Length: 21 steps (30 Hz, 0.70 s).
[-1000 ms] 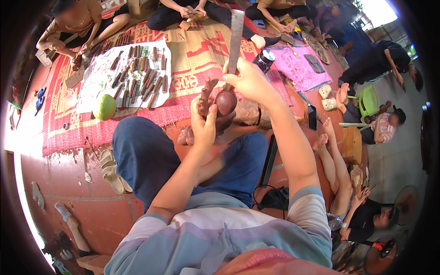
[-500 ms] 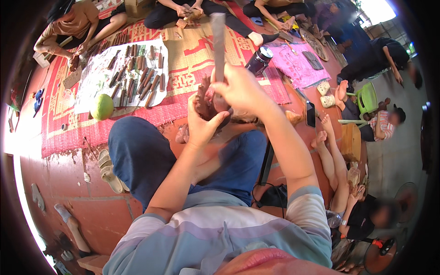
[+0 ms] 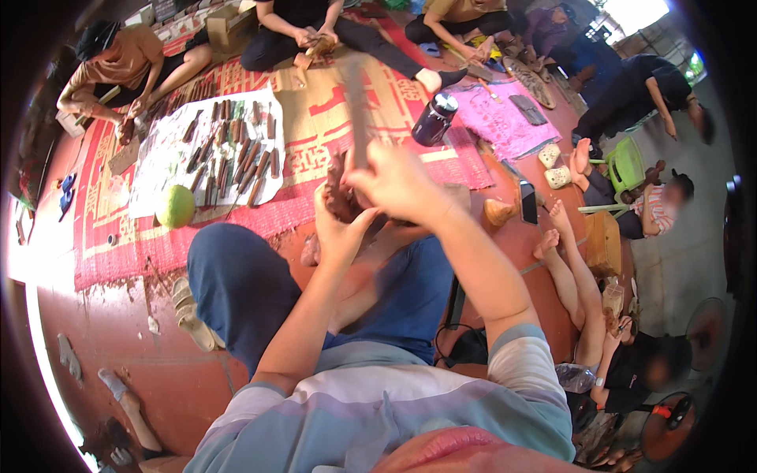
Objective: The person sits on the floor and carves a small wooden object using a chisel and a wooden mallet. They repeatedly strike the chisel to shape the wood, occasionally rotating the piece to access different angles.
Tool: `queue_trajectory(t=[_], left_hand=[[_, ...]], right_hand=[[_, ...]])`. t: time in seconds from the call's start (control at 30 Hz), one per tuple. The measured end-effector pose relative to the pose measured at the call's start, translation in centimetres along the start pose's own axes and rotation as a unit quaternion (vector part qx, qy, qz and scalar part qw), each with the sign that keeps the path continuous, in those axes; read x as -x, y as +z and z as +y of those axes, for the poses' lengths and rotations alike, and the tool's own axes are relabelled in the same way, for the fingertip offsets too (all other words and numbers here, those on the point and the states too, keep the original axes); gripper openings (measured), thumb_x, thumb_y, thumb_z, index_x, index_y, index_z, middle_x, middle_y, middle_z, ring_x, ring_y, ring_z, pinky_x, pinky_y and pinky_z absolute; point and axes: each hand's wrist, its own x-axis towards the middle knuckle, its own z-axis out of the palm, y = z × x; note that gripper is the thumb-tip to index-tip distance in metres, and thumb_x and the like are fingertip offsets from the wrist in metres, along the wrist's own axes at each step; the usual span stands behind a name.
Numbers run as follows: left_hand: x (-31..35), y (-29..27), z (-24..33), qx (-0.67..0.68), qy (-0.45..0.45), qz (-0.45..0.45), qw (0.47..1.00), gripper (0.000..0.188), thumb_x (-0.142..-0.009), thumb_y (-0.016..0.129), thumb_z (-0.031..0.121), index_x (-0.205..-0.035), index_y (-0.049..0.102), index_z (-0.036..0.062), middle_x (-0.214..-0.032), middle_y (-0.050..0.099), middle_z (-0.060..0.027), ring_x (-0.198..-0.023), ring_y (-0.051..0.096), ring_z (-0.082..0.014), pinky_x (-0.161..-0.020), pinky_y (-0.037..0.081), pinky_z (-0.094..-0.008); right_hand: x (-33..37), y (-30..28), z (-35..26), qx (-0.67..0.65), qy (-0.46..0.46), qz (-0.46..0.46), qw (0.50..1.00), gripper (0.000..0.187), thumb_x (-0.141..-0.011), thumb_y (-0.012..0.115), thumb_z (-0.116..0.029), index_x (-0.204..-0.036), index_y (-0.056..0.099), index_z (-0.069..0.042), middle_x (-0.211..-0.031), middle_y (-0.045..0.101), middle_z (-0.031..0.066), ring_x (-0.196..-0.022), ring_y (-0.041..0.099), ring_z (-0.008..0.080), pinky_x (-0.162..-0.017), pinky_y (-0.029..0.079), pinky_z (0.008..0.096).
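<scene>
My left hand (image 3: 341,236) is wrapped round a reddish-brown carved wooden piece (image 3: 340,193) with a knobbly outline, above my crossed legs. My right hand (image 3: 402,188) grips a long flat grey file-like tool (image 3: 357,102), which sticks up away from me and is smeared by motion. Its lower end lies against the carving, though my right fingers hide the exact contact. Under the carving, partly covered by my hands, rests another brown lump that I cannot make out.
Ahead lies a red and yellow mat (image 3: 315,118). White paper (image 3: 150,185) bears several carving tools (image 3: 244,154), beside a green round fruit (image 3: 175,206). A black tumbler (image 3: 434,122), pink cloth (image 3: 493,118) and phone (image 3: 528,202) are to the right. Several people sit around.
My right hand and the file-like tool have shifted slightly left and toward me along the carving. The tool has blurred. My left hand keeps its hold, a little to the left.
</scene>
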Motion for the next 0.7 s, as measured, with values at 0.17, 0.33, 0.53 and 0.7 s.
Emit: queue_trajectory(t=[0.17, 0.33, 0.53, 0.7], left_hand=[[0.0, -0.6, -0.4, -0.009, -0.009, -0.020, 1.000, 0.069, -0.063, 0.080, 0.002, -0.116, 0.036, 0.0012, -0.118, 0.048, -0.0115, -0.112, 0.047, -0.0197, -0.096, 0.039, -0.0325], [0.0, -0.2, 0.1, 0.053, -0.043, -0.015, 0.998, 0.069, -0.063, 0.081, 0.005, -0.117, 0.037, 0.0020, -0.115, 0.050, -0.0106, -0.110, 0.049, -0.0192, -0.095, 0.039, -0.0316], [0.0, -0.2, 0.4, -0.005, -0.016, -0.015, 1.000, 0.067, -0.065, 0.079, 0.004, -0.117, 0.037, 0.0034, -0.117, 0.049, -0.0091, -0.109, 0.048, -0.0175, -0.094, 0.039, -0.0300], [0.0, -0.4, -0.2, -0.038, 0.018, -0.031, 0.999, 0.061, -0.072, 0.071, 0.000, -0.119, 0.033, 0.0042, -0.116, 0.049, -0.0087, -0.107, 0.051, -0.0171, -0.090, 0.043, -0.0298]], right_hand=[[-2.5, -0.4, 1.8, -0.050, 0.080, 0.056, 0.994, 0.012, -0.079, 0.060, -0.011, -0.088, 0.056, -0.005, -0.073, 0.060, 0.0124, -0.069, 0.061, 0.0219, -0.063, 0.047, 0.0336], [-0.4, 0.5, -0.9, 0.040, -0.011, 0.030, 0.999, 0.016, -0.079, 0.060, -0.017, -0.086, 0.055, -0.003, -0.078, 0.061, 0.0195, -0.076, 0.060, 0.0368, -0.065, 0.047, 0.0439], [0.6, 0.8, -1.7, 0.040, -0.028, 0.017, 0.999, 0.018, -0.080, 0.058, -0.015, -0.089, 0.054, 0.000, -0.078, 0.060, 0.0213, -0.078, 0.060, 0.0377, -0.064, 0.047, 0.0436], [-1.7, -0.4, -0.7, 0.019, 0.048, 0.065, 0.997, 0.019, -0.079, 0.061, -0.016, -0.089, 0.053, -0.002, -0.079, 0.061, 0.0183, -0.078, 0.060, 0.0364, -0.067, 0.047, 0.0456]])
